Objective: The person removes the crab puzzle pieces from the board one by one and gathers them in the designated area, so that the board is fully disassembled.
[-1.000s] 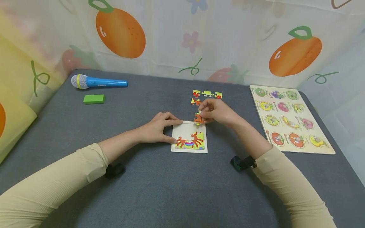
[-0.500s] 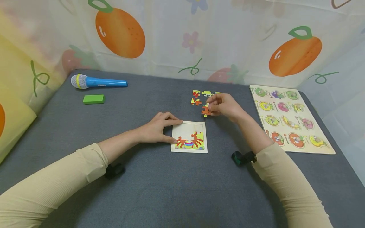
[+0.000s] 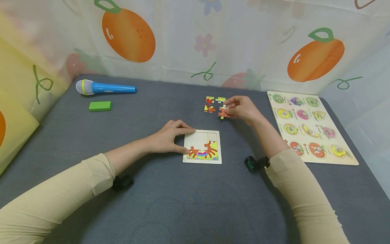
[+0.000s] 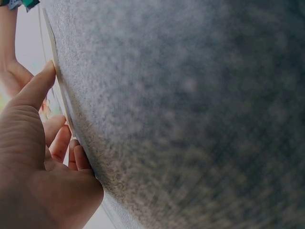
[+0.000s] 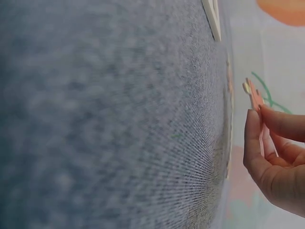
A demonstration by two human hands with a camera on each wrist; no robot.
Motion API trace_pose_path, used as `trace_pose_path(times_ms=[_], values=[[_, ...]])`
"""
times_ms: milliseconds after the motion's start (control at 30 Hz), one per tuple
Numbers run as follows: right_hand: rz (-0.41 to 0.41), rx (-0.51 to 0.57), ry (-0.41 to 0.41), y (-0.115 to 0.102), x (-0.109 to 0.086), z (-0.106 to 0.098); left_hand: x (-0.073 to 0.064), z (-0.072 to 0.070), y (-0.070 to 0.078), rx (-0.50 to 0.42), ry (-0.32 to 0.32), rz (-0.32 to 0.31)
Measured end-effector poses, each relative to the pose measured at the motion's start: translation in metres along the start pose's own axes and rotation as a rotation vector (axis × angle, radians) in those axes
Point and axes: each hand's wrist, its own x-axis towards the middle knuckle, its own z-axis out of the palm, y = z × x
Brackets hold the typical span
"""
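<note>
My left hand [image 3: 166, 138] rests at the left side of a small wooden puzzle tray [image 3: 220, 150], its thumb at the lower left edge and its index finger at the top left corner. In the tray's lower part, fitted pieces [image 3: 210, 149] show red animal legs and a rainbow stripe. My right hand [image 3: 242, 109] pinches an orange-red puzzle piece [image 3: 223, 112] between thumb and fingers. The right wrist view shows this piece [image 5: 254, 95] raised off the table. Loose puzzle pieces [image 3: 209, 108] lie just left of it, and the right hand hides part of that group.
A blue toy microphone [image 3: 112, 88] and a green block [image 3: 100, 106] lie at the back left. On the right is a large wooden fruit board [image 3: 307, 127]. A printed curtain [image 3: 182, 40] hangs behind the grey table [image 3: 182, 203].
My right hand has carried the puzzle piece away from the tray's top edge, back and to the right, over to the loose pieces. The left hand and tray stay put.
</note>
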Motion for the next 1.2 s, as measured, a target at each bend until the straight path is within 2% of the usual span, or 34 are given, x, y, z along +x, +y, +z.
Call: trace_pose_path(times_ms=[467,933,1200], values=[[0.064,0.022,0.031,0.003,0.017,-0.004,0.0,0.001,-0.001,-0.008,0.0,-0.004],[0.118,-0.015,0.026,0.001,0.026,0.0,0.001,0.002,-0.002,-0.005,0.005,-0.001],[0.111,-0.066,0.024,0.001,0.028,0.001,0.001,0.001,-0.002,-0.002,-0.004,-0.003]])
